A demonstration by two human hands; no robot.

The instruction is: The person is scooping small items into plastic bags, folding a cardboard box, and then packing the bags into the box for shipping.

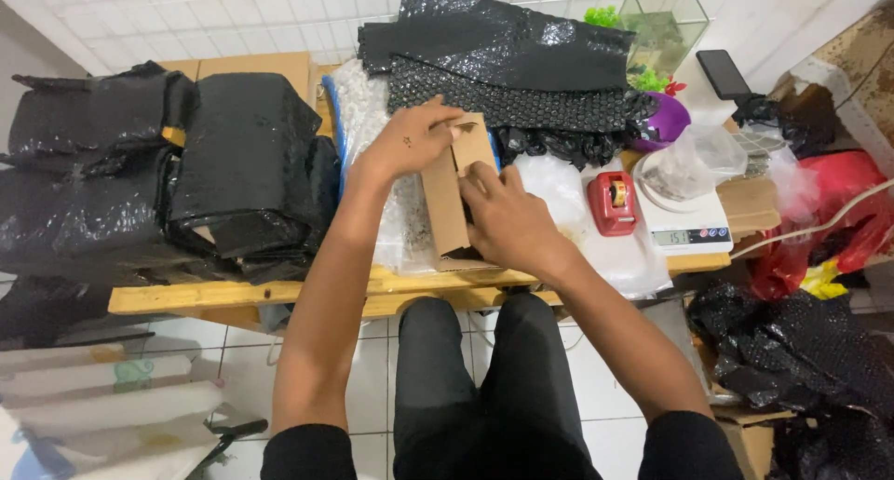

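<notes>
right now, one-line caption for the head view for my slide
Both hands, left hand and right hand, grip a small brown cardboard box over a wooden table stacked with black bubble wrap.

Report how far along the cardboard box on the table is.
Done: wrapped black bundles sit stacked on the wooden table. In hand: the left hand and right hand grip an open cardboard box. Left: its top flap is unclosed, and the red tape dispenser sits unused.

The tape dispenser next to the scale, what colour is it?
The tape dispenser is red, seen best in the head view, beside the white scale.
</notes>
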